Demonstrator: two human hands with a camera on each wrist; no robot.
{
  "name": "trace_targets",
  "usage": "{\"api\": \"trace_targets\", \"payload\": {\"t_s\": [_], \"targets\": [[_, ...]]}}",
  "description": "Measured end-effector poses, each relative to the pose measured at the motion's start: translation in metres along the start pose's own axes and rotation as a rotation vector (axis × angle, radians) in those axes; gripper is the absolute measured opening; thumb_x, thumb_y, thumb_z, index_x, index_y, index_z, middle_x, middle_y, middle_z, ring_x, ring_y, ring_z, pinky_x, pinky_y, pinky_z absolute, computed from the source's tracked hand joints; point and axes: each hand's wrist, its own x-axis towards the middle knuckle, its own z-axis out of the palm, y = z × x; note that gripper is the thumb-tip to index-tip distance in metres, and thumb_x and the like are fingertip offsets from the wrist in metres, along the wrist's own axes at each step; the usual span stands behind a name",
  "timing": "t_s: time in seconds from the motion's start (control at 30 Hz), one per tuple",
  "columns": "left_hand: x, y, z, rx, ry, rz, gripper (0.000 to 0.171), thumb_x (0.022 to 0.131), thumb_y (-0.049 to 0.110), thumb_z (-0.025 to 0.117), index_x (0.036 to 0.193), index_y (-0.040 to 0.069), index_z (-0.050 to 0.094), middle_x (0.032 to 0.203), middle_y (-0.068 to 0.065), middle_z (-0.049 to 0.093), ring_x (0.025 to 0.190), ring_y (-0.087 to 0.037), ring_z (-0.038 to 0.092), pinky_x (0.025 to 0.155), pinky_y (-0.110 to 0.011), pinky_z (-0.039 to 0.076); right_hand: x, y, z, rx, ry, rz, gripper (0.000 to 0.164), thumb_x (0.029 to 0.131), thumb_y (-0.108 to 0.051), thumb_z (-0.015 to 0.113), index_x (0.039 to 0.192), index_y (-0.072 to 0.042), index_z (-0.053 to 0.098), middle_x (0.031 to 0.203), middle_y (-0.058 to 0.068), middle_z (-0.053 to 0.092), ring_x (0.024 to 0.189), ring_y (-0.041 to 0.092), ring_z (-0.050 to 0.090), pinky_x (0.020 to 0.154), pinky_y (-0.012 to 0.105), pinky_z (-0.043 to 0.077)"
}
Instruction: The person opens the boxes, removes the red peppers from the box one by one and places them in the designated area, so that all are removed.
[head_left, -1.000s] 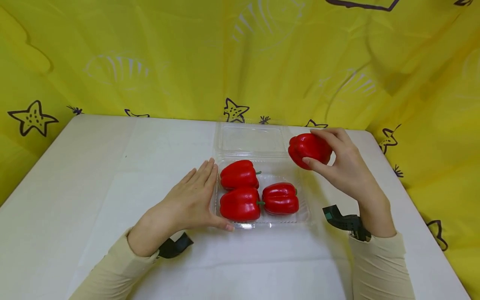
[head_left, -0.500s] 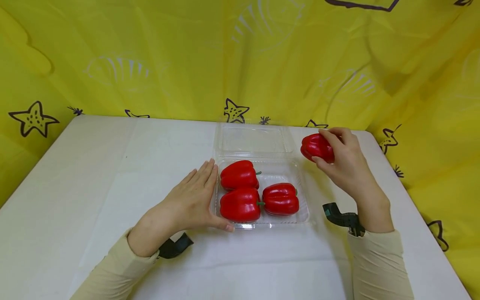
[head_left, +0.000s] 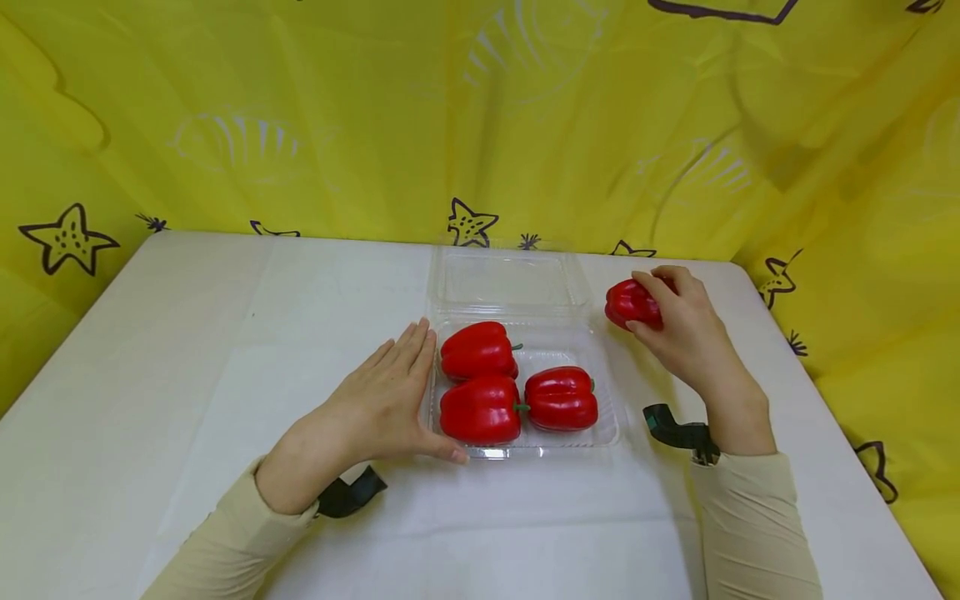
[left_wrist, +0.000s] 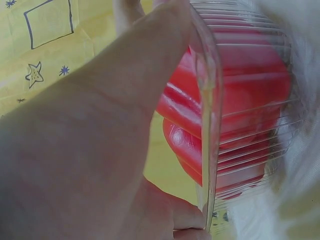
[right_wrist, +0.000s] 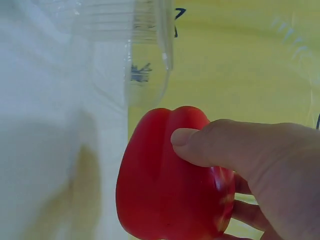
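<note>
Three red bell peppers with green stems lie in a clear plastic clamshell box (head_left: 609, 433): one at the back left (head_left: 476, 350), one at the front left (head_left: 480, 410) and one at the right (head_left: 561, 398). My left hand (head_left: 375, 408) rests along the box's left side, fingers straight and thumb at the front rim; in the left wrist view, peppers (left_wrist: 250, 90) show through the ribbed wall. To the right of the lid, my right hand (head_left: 686, 333) grips another red bell pepper (head_left: 628, 303), thumb on its near side. The right wrist view shows this pepper (right_wrist: 160, 180) large; its stem is hidden.
The box's lid (head_left: 510, 279) lies folded back toward the far edge of the white-covered table (head_left: 187, 333). A yellow curtain (head_left: 360, 108) with sea-creature drawings hangs behind and at both sides. Black mounts sit at both wrists.
My right hand has carried its pepper rightward, away from the box, and then slightly down toward the table. The left hand and the three peppers in the box have stayed put.
</note>
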Motion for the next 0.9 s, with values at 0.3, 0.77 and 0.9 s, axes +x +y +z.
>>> {"api": "trace_targets", "payload": {"t_s": [0.3,0.77,0.9], "targets": [[0.000,0.000,0.000,-0.002,-0.002,0.004,0.136,0.063,0.078,0.073,0.156,-0.003,0.016,0.166,-0.019,0.010,0.155,-0.033,0.007,0.125,-0.051,0.016,0.000,0.010,0.009,-0.009,0.008,-0.025,0.057,0.081,0.000,0.076,0.133,0.005,0.054,0.131,0.032,0.047,0.121,0.050,0.042,0.096,0.069,0.046],[0.001,-0.001,0.000,0.001,0.000,0.005,0.136,0.063,0.079,0.073,0.156,-0.003,0.016,0.166,-0.019,0.009,0.155,-0.034,0.008,0.125,-0.051,0.018,0.006,0.022,0.026,0.036,-0.009,-0.040,0.053,0.082,0.006,0.072,0.132,0.006,0.053,0.145,0.032,0.039,0.136,0.052,0.031,0.104,0.070,0.039],[0.001,-0.001,0.000,-0.005,-0.007,0.001,0.136,0.063,0.078,0.073,0.157,-0.003,0.015,0.167,-0.018,0.008,0.155,-0.034,0.007,0.125,-0.051,0.018,0.006,0.021,0.025,0.019,-0.029,-0.004,0.056,0.082,0.005,0.071,0.135,0.004,0.052,0.147,0.030,0.038,0.138,0.050,0.028,0.101,0.070,0.041]]}}
